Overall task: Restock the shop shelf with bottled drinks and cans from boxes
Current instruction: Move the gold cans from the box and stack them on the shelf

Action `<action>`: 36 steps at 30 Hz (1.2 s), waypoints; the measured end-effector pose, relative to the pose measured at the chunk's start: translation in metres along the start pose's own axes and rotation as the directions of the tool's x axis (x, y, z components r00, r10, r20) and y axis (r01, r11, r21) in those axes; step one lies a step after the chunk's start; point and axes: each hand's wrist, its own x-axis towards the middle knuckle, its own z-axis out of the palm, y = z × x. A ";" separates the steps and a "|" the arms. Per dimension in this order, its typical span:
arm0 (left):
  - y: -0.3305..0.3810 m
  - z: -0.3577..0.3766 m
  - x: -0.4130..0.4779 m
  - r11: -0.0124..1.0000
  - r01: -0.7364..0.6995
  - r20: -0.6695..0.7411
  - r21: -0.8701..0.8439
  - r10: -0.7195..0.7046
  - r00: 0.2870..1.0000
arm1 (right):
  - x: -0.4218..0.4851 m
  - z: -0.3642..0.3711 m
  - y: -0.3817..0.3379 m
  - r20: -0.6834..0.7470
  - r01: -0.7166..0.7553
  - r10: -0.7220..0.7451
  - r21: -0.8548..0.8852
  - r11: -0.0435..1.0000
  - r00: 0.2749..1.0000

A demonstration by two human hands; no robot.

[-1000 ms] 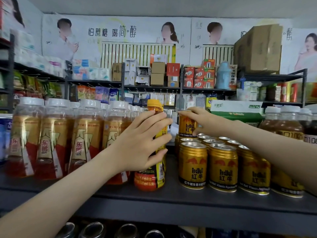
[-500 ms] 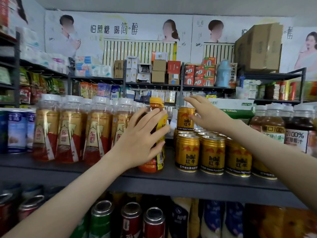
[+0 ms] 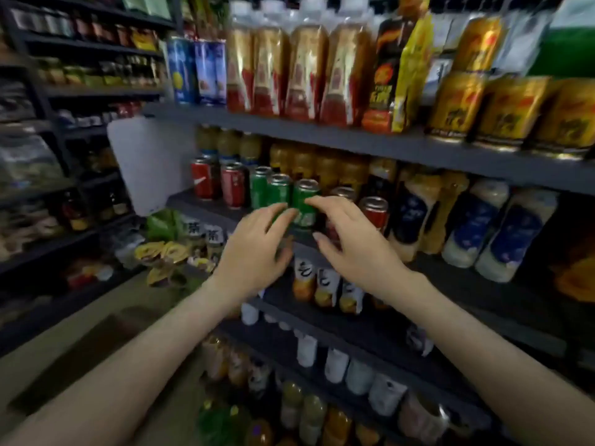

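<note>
The view is blurred by motion. My left hand (image 3: 257, 249) and my right hand (image 3: 351, 246) hang side by side in front of the second shelf, fingers loosely spread, holding nothing. Their fingertips are at a row of green cans (image 3: 304, 191), and the right index finger looks to touch the nearest one. Red cans (image 3: 232, 185) stand to the left of the green ones, another red can (image 3: 373, 210) to the right. On the top shelf (image 3: 322, 136) stand amber bottles (image 3: 270, 66), an orange-labelled bottle (image 3: 386, 75) and gold cans (image 3: 457, 101).
Blue-and-white bottles (image 3: 515, 233) fill the second shelf's right part. Lower shelves hold small bottles (image 3: 335, 365) and juice bottles (image 3: 302, 413). A white panel (image 3: 151, 162) closes the shelf's left end. The aisle floor (image 3: 96, 333) lies at left, past it another stocked rack (image 3: 48, 91).
My left hand has let go of the orange-labelled bottle and my right hand has left the gold cans. Both hands dropped to the second shelf, and the view tilted down.
</note>
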 end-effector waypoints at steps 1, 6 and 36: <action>-0.008 -0.001 -0.028 0.999 0.047 0.073 0.017 -0.048 0.996 | -0.003 0.025 -0.007 0.048 -0.023 0.021 0.036 0.999 0.999; -0.050 -0.021 -0.148 0.948 0.281 0.282 0.149 -0.314 0.907 | 0.001 0.137 -0.056 0.323 -0.098 0.046 0.146 0.984 0.945; -0.527 -0.057 -0.467 0.250 0.854 0.535 0.457 -0.844 -0.039 | 0.238 0.727 -0.221 0.916 -0.396 0.068 0.104 0.912 0.396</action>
